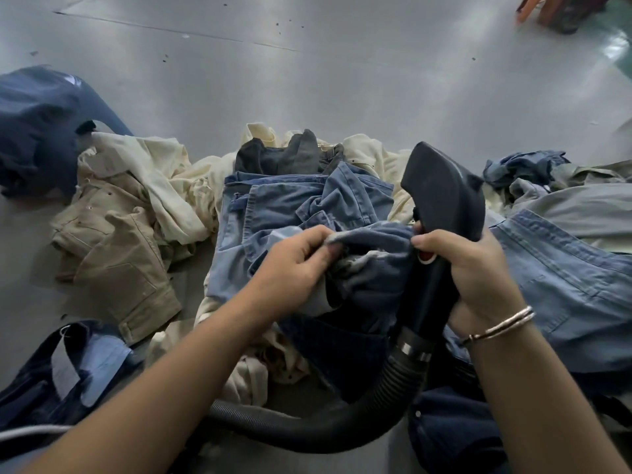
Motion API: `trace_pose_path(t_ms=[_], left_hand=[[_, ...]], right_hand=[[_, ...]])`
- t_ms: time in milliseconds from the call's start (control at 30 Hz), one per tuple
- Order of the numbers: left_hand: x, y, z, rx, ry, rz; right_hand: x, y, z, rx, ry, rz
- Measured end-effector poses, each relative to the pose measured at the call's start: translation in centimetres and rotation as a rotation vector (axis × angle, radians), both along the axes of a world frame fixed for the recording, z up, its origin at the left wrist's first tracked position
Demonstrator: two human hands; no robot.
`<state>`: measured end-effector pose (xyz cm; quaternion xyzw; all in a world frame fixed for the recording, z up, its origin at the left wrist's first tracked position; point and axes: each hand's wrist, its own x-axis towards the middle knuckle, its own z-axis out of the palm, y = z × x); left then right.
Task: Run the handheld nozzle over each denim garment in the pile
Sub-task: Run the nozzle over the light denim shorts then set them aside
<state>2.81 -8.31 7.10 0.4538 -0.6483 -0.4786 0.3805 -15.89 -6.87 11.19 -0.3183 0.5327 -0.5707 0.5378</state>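
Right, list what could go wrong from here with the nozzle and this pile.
1. The right hand grips the black nozzle while also pinching the blue denim garment; the fabric could bunch against the nozzle head.
2. The ribbed hose loops across the floor under the clothes and may snag or drag garments.
3. Cream garments mingle with the denim, so pieces could be skipped.

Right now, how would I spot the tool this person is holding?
Start at the heap of clothes on the grey floor and look to its right side. There the right hand grips a black nozzle. Unlike the soft garments around it, it is hard, wedge-shaped and trails a ribbed hose.
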Motion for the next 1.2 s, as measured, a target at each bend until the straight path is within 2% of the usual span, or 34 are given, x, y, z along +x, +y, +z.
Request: trace_pose_path(t_ms=[67,133,233,333,400,500,667,733,800,967,1067,1133,1200], left_hand=[[-0.2,0.1,0.0,0.178,0.184,0.015],[-0.2,0.2,0.0,0.333,0.294,0.07],[0.7,0.2,0.6,0.47,0.299,0.218],[2.1,-0.2,1.2,0.597,0.292,0.287],[2.8,-0.4,1.4,0.619,0.309,0.284],[2.9,-0.5,1.1,0.55,0.368,0.324],[3.3,-1.0,0.6,0.549,0.511,0.433],[3.1,-0.9,0.3,0.575,0.503,0.394],[2.6,-0.6,-0.2,0.646,0.504,0.345],[3.0,-0.5,-0.8,0.97,0.68,0.271],[3.4,-0.6,-1.3,0.999,0.718,0.258],[3.4,-0.6,-1.3,0.97,0.732,0.228],[3.7,-0.6,-1.1,0.918,0.773,0.187]], right_hand=[[-0.1,-0.4,-0.1,0.033,0.041,-0.005],[-0.1,-0.6,-0.4,0.054,0.044,-0.022],[-0.6,-0.1,-0.2,0.041,0.016,-0.019],[-1.5,1.1,0.7,-0.051,0.067,0.088],[-1.4,2.3,1.2,-0.1,0.16,0.218],[-0.6,3.9,1.0,-0.077,0.267,0.396],[1.1,5.6,-0.1,-0.008,0.279,0.65],[1.4,5.4,-0.3,0.005,0.296,0.623],[1.4,4.8,-0.4,0.011,0.303,0.491],[-0.1,3.2,0.4,-0.037,0.251,0.193],[-0.9,3.6,1.4,-0.084,0.265,0.284],[-0.4,4.2,1.4,-0.085,0.266,0.422],[0.5,4.4,0.5,-0.066,0.285,0.441]])
